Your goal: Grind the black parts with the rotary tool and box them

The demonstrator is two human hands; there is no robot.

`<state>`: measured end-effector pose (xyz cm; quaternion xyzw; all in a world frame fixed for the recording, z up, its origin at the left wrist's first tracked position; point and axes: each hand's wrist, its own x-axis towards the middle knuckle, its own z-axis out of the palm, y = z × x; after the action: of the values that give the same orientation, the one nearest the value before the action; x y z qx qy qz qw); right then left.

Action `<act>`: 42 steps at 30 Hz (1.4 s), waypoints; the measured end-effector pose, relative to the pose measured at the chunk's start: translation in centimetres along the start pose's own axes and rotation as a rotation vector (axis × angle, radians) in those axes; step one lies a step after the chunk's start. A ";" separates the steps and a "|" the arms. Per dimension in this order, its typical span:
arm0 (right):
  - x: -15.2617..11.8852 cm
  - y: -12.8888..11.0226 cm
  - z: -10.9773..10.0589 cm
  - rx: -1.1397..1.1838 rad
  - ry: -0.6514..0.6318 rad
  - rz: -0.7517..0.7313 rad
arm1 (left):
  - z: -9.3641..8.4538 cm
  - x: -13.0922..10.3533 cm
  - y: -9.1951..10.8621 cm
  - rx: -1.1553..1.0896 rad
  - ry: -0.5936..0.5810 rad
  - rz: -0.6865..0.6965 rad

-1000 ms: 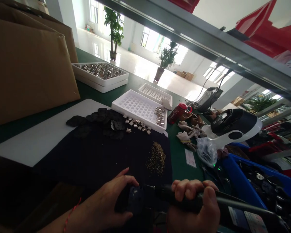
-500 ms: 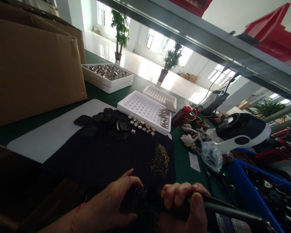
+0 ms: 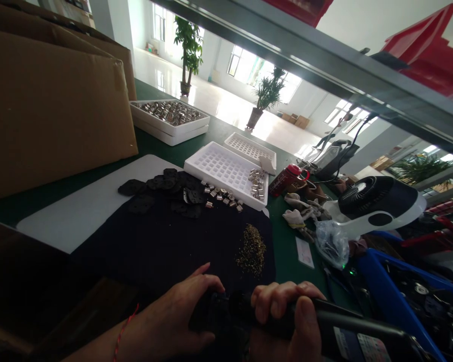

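My right hand point(image 3: 287, 311) is wrapped round a black electric screwdriver point(image 3: 347, 327), which lies nearly level with its tip pointing left. My left hand point(image 3: 184, 306) curls thumb and fingers round a dark part at the screwdriver's tip; shadow hides its shape. Beyond the hands, a small heap of tiny brass-coloured screws point(image 3: 251, 251) lies on the dark cloth point(image 3: 166, 246). Several flat black plates point(image 3: 166, 183) are piled at the cloth's far side. Several small silver metal pieces point(image 3: 222, 196) lie beside them, in front of a white tray point(image 3: 219, 166) holding more.
A large cardboard box point(image 3: 56, 100) stands at left. Another white tray point(image 3: 169, 136) is full of metal pieces. To the right are a red bottle point(image 3: 287, 179), gloves point(image 3: 298, 216), a black-and-white fan point(image 3: 377, 206) and a blue bin point(image 3: 385, 296) of dark parts. A metal shelf beam point(image 3: 309, 55) crosses above.
The whole view has shifted very slightly. Both hands and the screwdriver keep nearly the same pose.
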<state>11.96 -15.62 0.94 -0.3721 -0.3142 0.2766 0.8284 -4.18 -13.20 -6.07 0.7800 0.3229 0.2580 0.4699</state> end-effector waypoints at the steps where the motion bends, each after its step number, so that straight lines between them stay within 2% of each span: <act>1: 0.1 0.0 -0.1 -0.003 -0.015 0.008 | 0.1 0.0 -0.1 0.000 0.001 0.005; 4: 0.2 -0.1 -0.1 -0.011 -0.055 0.035 | 0.5 -0.2 -0.9 -0.006 0.008 0.028; 8: 0.2 -0.2 0.9 -0.027 -0.086 0.068 | 1.0 -0.2 -1.8 -0.002 0.010 0.046; 14: -0.1 -0.4 2.3 -0.073 -0.108 0.084 | 0.8 0.1 -1.9 -0.002 -0.035 0.015; 21: 0.4 -0.4 1.8 -0.062 -0.065 0.070 | 1.4 -0.4 -2.6 -0.019 -0.003 0.036; 28: 0.6 -0.3 1.3 -0.060 -0.085 0.078 | 0.8 -0.3 -1.5 -0.048 -0.024 0.034; 42: 0.8 -1.2 0.7 -0.031 -0.024 0.068 | 1.2 -0.2 -1.4 -0.013 -0.008 0.011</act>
<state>12.24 -15.43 2.49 -0.3919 -0.3155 0.3042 0.8089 -3.82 -13.52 -7.80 0.7796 0.3152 0.2597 0.4748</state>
